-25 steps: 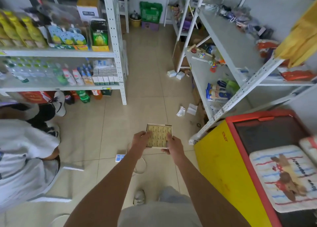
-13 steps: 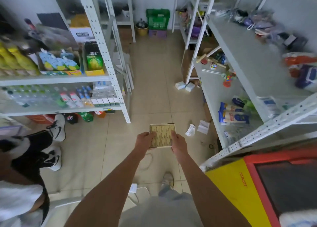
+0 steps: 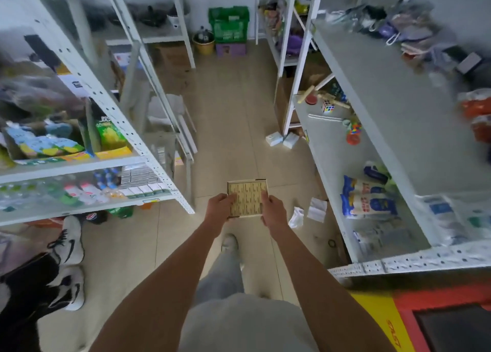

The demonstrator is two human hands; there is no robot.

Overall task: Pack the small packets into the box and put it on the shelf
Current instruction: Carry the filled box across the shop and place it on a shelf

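Note:
A small open box [image 3: 247, 198] filled with rows of yellowish small packets is held out in front of me over the tiled aisle. My left hand [image 3: 221, 206] grips its left edge and my right hand [image 3: 273, 210] grips its right edge. The white metal shelf [image 3: 87, 165] on the left carries snack bags, bottles and small white boxes. Another white shelf [image 3: 372, 128] stands on the right, with toys and bags on it.
Another person's legs in black-and-white sneakers [image 3: 69, 245] stand at the lower left. Crumpled papers [image 3: 308, 212] and two small white boxes [image 3: 281, 139] lie on the floor by the right shelf. A yellow and red freezer [image 3: 393, 322] sits at the lower right. A green basket [image 3: 229, 25] stands at the aisle's far end.
I have walked forward down the aisle holding the box in both hands. The freezer has slid down and out to the lower right, and both shelves have come closer.

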